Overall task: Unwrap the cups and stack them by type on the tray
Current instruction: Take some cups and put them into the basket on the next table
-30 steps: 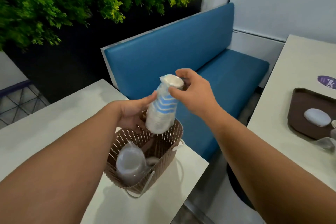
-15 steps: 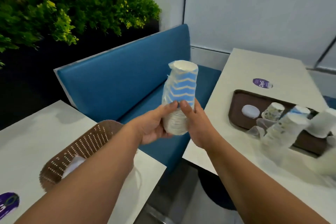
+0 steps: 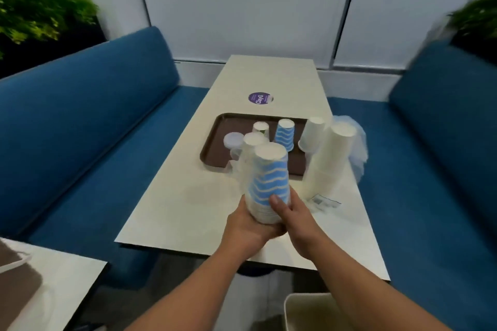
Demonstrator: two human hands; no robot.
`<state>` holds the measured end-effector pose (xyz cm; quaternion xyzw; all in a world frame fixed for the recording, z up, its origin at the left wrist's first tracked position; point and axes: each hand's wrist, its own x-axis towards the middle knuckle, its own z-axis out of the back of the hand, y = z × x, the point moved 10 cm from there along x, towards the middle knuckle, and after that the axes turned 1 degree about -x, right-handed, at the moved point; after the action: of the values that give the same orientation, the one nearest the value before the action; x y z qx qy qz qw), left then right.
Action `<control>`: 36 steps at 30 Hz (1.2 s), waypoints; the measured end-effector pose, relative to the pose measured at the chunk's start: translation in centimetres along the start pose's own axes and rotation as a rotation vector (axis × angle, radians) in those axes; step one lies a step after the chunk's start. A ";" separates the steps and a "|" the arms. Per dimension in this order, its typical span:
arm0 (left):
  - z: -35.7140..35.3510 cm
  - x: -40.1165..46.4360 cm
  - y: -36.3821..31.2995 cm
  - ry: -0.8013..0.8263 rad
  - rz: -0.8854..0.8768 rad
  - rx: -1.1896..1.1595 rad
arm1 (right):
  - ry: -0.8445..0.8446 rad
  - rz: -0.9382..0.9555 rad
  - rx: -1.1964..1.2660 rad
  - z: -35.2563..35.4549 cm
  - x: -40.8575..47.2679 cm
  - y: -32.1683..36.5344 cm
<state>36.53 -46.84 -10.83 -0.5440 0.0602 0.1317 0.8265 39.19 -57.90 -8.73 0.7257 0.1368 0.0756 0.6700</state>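
Both the left hand (image 3: 248, 224) and right hand (image 3: 297, 219) grasp the wrapped blue cups (image 3: 269, 183) near the tray (image 3: 215, 140); steady the base; peel the wrap off upward; keep the stack upright.

Two hands, the left hand (image 3: 248, 226) and the right hand (image 3: 294, 219), shared one wrapped stack of blue-wave cups (image 3: 269, 183). One brown tray (image 3: 212, 148) lay on one table (image 3: 172, 209), at twelve o'clock from the hands. On the tray stood one blue-wave stack (image 3: 285, 134). At two o'clock rose two white stacks (image 3: 332, 158), and two blue benches (image 3: 80, 126) flanked it all.
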 end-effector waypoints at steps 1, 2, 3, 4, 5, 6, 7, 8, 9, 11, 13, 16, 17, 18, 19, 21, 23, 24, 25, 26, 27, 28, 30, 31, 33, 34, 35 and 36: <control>-1.4 0.5 0.1 -0.019 0.003 -0.017 | -0.003 -0.008 -0.052 1.8 -0.1 -0.4; -2.5 1.1 0.2 -0.048 0.008 -0.032 | -0.011 -0.008 -0.114 3.6 -0.3 -0.8; -3.3 1.8 0.5 -0.086 0.016 -0.005 | -0.047 -0.012 -0.203 5.6 -0.5 -1.3; -3.9 2.3 0.7 -0.125 0.029 0.082 | -0.112 -0.023 -0.319 7.9 -0.8 -2.1; -4.3 2.8 0.9 -0.169 0.050 0.206 | -0.186 -0.046 -0.460 10.2 -1.2 -3.0; -4.5 3.2 1.0 -0.217 0.073 0.311 | -0.247 -0.074 -0.632 12.2 -1.7 -3.9; -4.8 3.5 1.0 -0.254 0.085 0.364 | -0.273 -0.095 -0.816 13.7 -2.1 -4.8; -5.2 3.8 0.9 -0.284 0.079 0.375 | -0.260 -0.104 -0.982 14.5 -2.3 -5.7; -5.8 4.2 0.8 -0.307 0.060 0.373 | -0.219 -0.098 -1.106 14.7 -2.5 -6.4; -6.6 4.9 0.7 -0.359 0.022 0.363 | -0.127 -0.074 -1.260 14.2 -2.4 -7.4; -6.8 5.5 0.7 -0.411 0.033 0.364 | -0.122 -0.051 -1.328 13.8 -2.1 -7.5; -7.0 5.8 1.1 -0.412 0.059 0.419 | -0.139 -0.001 -1.367 12.8 -1.5 -7.0; -7.0 5.5 1.2 -0.412 0.054 0.426 | -0.138 0.005 -1.365 12.5 -1.3 -7.0; -7.1 5.1 1.4 -0.424 0.042 0.418 | -0.139 0.003 -1.360 12.4 -1.1 -7.0; -7.0 4.5 1.5 -0.450 0.020 0.389 | -0.144 0.002 -1.357 12.3 -1.0 -7.1; -7.1 3.6 1.7 -0.511 -0.041 0.296 | -0.150 -0.003 -1.363 12.3 -0.9 -7.2; -7.2 4.0 1.5 -0.546 -0.073 0.239 | -0.153 0.002 -1.377 12.3 -0.9 -7.3; -7.3 4.5 1.2 -0.554 -0.078 0.230 | -0.153 0.013 -1.386 12.3 -0.9 -7.3; -7.3 5.2 0.9 -0.559 -0.083 0.225 | -0.158 0.026 -1.393 12.2 -0.9 -7.3; -7.4 5.9 0.5 -0.564 -0.086 0.221 | -0.163 0.037 -1.400 12.2 -0.9 -7.3; -7.4 6.6 0.1 -0.572 -0.085 0.216 | -0.162 0.038 -1.406 12.2 -0.8 -7.2; -7.5 7.3 -0.1 -0.581 -0.080 0.211 | -0.154 0.033 -1.412 12.1 -0.8 -7.3; -7.6 8.4 -0.4 -0.601 -0.075 0.213 | -0.139 0.028 -1.426 12.0 -0.7 -7.4; -7.7 8.8 -0.5 -0.610 -0.069 0.220 | -0.127 0.022 -1.433 12.0 -0.7 -7.4; -7.9 9.4 -0.3 -0.619 -0.043 0.241 | -0.087 -0.002 -1.437 12.0 -0.6 -7.6; -8.0 9.6 -0.2 -0.623 -0.032 0.254 | -0.063 -0.018 -1.436 12.0 -0.6 -7.8; -8.0 9.6 -0.2 -0.629 -0.028 0.266 | -0.040 -0.034 -1.438 12.0 -0.6 -8.0; -8.0 9.7 -0.2 -0.631 -0.029 0.274 | -0.023 -0.047 -1.443 12.0 -0.6 -8.2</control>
<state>46.22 -52.79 -16.26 -0.3613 -0.1890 0.2725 0.8715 41.36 -68.98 -17.94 0.1000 0.0614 0.1250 0.9852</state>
